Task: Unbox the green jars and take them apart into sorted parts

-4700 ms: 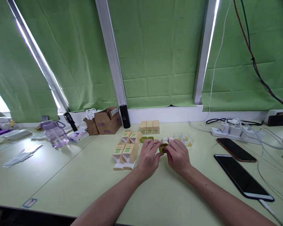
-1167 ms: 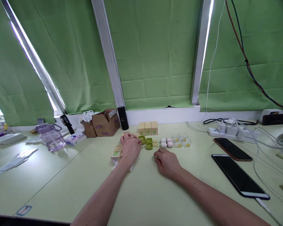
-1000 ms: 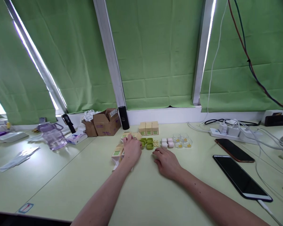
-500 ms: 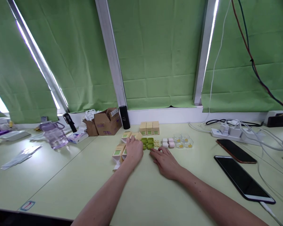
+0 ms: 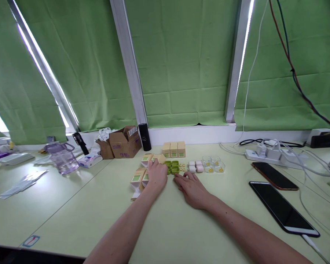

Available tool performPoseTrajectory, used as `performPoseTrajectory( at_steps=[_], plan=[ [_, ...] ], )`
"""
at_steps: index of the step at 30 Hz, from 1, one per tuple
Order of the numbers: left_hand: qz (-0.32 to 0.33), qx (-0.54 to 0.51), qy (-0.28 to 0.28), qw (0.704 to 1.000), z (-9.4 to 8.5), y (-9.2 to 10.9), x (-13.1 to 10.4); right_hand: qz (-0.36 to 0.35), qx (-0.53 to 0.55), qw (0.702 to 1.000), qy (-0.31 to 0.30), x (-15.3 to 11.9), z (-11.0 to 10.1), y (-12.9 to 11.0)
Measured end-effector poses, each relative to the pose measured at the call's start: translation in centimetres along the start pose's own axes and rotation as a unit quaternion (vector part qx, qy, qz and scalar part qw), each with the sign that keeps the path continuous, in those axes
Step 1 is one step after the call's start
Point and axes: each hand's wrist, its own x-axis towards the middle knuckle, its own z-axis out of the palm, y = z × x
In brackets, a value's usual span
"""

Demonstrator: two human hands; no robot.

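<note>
Basically, L hand (image 5: 158, 176) is at the kraft cartons (image 5: 137, 178), fingers bunched; can't tell if it grips anything. R hand (image 5: 195, 192) is low over the table (image 5: 165, 227), fingers loose & slightly apart, just in front of the green cups (image 5: 175, 170). Cups sit btwn L hand & yellow pcs (image 5: 182, 168), w/ white blocks (image 5: 191, 169), pink blocks (image 5: 199, 168) & clear cups (image 5: 219, 168) farther R.

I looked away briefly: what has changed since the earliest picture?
The left hand moved left, to the open boxes; the right hand moved left and nearer the person. They no longer hold a green container between them; four green containers now show grouped. The closed boxes, phones and purple bottle stayed put.
</note>
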Motion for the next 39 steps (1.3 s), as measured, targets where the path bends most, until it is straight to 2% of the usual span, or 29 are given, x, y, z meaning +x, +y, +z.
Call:
performPoseTrajectory(
  at_steps=[14, 24, 28, 31, 36, 39],
  plan=[
    [0.000, 0.024, -0.019, 1.000, -0.2, 0.3, 0.0, -0.010, 0.003, 1.000, -0.010, 0.0, 0.0, 0.2],
    [0.025, 0.117, -0.039, 0.992, -0.7, 0.9, 0.0, -0.016, -0.002, 1.000, -0.018, 0.0, -0.2, 0.3],
    [0.032, 0.175, -0.052, 0.983, -1.5, 1.3, -0.1, -0.018, -0.001, 1.000, -0.010, 0.0, -0.2, 0.2],
    [0.041, 0.194, -0.038, 0.979, -2.4, 1.7, -0.1, -0.016, -0.008, 1.000, 0.011, -0.1, -0.5, 0.0],
    [0.065, 0.145, 0.005, 0.987, -3.7, 2.7, 0.2, -0.041, -0.033, 0.998, 0.018, -0.5, -1.0, -0.4],
    [0.076, 0.124, 0.029, 0.989, -4.4, 3.4, 0.7, -0.033, -0.054, 0.998, 0.019, -0.6, -1.0, -0.5]
  ],
)
